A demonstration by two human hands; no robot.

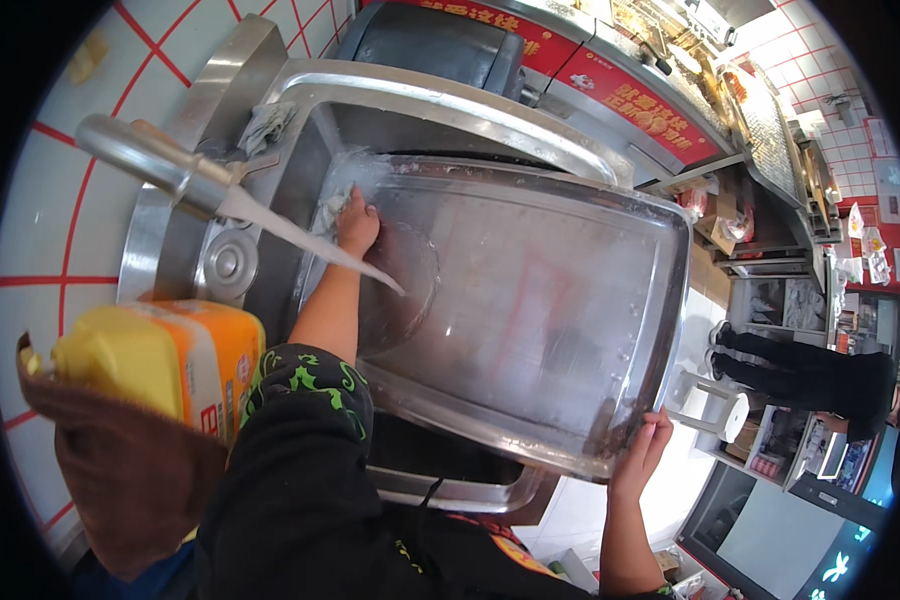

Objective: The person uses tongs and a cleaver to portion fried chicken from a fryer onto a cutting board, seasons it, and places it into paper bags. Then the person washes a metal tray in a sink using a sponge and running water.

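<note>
A large rectangular metal tray [495,300] lies across the sink basin, its near right corner reaching past the sink's edge. My left hand [358,223] is at the tray's far left end, on a pale wet cloth [333,210]; the palm side is hidden. With its fingers on the rim, my right hand [641,454] holds the near right corner of the tray. From the metal faucet [157,161] at the left, a stream of water [307,244] falls onto the tray near my left forearm, spreading in a round pool.
A yellow and orange jug [172,360] and a brown cloth [127,465] are at the left. A grey rag [268,126] lies on the sink rim [390,81]. Beyond stands a food counter [637,97]. At the right are a white stool [712,405] and a person in dark clothes [810,379].
</note>
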